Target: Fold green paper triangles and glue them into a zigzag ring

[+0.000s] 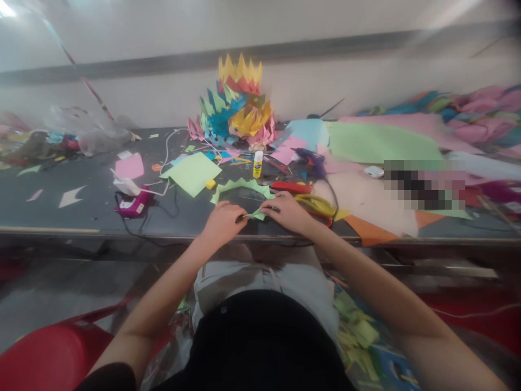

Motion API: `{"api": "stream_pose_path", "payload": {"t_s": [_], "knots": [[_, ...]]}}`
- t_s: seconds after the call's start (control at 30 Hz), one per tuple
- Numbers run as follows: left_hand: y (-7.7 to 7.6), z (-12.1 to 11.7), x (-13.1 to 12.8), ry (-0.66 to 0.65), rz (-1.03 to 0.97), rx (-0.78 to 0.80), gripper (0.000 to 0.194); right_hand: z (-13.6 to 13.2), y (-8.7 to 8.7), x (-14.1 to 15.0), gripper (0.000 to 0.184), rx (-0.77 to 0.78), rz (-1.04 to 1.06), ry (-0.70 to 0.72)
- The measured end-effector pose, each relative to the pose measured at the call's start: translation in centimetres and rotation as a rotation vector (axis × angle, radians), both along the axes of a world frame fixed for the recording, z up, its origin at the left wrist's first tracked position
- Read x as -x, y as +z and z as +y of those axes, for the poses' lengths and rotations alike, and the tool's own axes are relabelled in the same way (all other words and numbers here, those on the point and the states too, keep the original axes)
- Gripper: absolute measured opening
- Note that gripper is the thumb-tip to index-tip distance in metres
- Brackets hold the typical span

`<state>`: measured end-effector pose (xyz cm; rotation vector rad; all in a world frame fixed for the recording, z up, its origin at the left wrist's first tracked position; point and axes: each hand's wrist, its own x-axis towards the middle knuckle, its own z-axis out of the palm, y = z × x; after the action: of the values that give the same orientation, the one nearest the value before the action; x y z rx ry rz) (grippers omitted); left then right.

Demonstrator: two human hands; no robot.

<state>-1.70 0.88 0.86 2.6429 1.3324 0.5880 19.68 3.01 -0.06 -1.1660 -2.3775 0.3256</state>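
a black shirt (264, 342) is nearest, at six o'clock. mid-view, the light green zigzag band (244, 183) curves in a loop above the table (57, 220). the left hand (223, 225), at its seven o'clock, and the right hand (287, 212), at four, pinch its near side in their fingertips. a glue stick (257, 167) stands just beyond, at twelve.

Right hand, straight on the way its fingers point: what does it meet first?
The near side of the green paper ring, already at the right hand's fingertips; just beyond, probably the left hand, though depth is unclear.
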Motion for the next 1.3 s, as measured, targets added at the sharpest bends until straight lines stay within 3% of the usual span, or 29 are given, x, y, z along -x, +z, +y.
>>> {"api": "stream_pose_path", "payload": {"t_s": [0.23,0.47,0.67,1.3], "knots": [[-0.4,0.2,-0.5,-0.006,0.039,-0.018,0.016,-0.1,-0.4,0.0,0.026,0.005,0.0,-0.018],[-0.6,0.3,-0.6,0.014,0.047,-0.022,0.016,-0.5,0.2,0.0,0.035,0.055,-0.049,0.052],[-0.6,0.3,-0.6,0.01,0.05,-0.028,0.015,-0.3,0.5,0.6,0.02,0.051,-0.07,0.062],[-0.4,0.4,-0.3,-0.009,-0.008,0.028,0.017,0.1,-0.1,0.9,0.024,0.109,-0.002,0.099]]}}
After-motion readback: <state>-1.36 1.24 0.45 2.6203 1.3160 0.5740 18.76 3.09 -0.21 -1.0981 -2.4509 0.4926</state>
